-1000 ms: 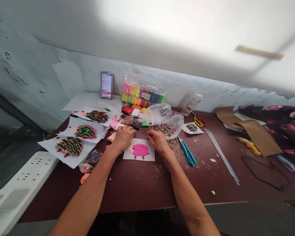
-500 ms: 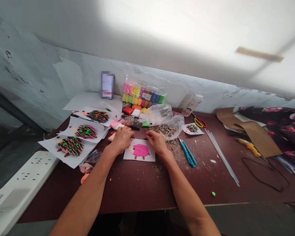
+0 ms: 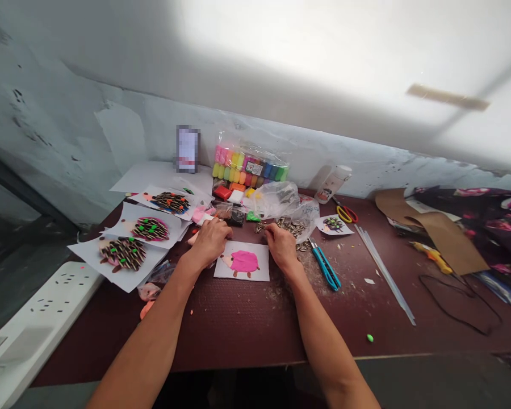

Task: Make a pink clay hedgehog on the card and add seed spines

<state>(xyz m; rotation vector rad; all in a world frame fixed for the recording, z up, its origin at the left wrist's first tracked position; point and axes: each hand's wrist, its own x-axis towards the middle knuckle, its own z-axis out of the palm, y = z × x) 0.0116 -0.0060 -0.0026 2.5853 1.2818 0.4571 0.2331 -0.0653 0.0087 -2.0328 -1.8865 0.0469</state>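
A white card with a flat pink clay hedgehog lies on the dark red table between my hands. My left hand rests by the card's upper left corner, its fingers bent together; whatever they hold is hidden. Beyond the card's upper right corner, my right hand has its fingertips pinched at the near edge of a pile of striped seeds. Anything between those fingertips is too small to make out. A clear plastic bag lies around the pile.
Seed-covered hedgehog cards are stacked at left, beside a white power strip. Packs of coloured clay stand at the back. A blue cutter, scissors, clear sticks and a glue gun lie to the right.
My right hand has shifted right, off the card's upper right corner and closer to the seeds. My left hand has barely moved.
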